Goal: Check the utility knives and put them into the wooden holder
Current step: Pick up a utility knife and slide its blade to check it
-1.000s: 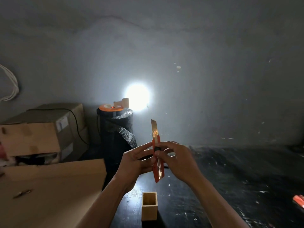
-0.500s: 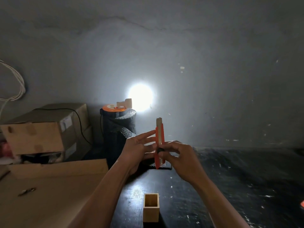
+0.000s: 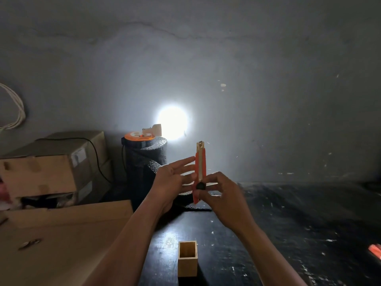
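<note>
An orange utility knife (image 3: pixel 201 162) stands upright in front of me, its blade drawn back so only a short tip shows at the top. My right hand (image 3: pixel 221 198) grips its lower half, thumb by the black slider knob. My left hand (image 3: pixel 172 181) rests flat against the knife's left side with fingers spread. Below my hands, a square wooden holder (image 3: pixel 187 264) stands open and empty on the black table (image 3: pixel 278 234). Another orange knife (image 3: pixel 375 250) lies at the table's right edge, partly cut off.
A light wooden board (image 3: pixel 51 244) covers the near left, with stacked cardboard boxes (image 3: pixel 51 168) behind it. A black roll with an orange cable reel (image 3: pixel 144 153) stands at the back centre. A bright light (image 3: pixel 172 121) glares off the grey wall.
The blade, long and extended a second ago, has slid back into the knife. The knife went from tilted to upright and rose slightly. My left fingers have opened out.
</note>
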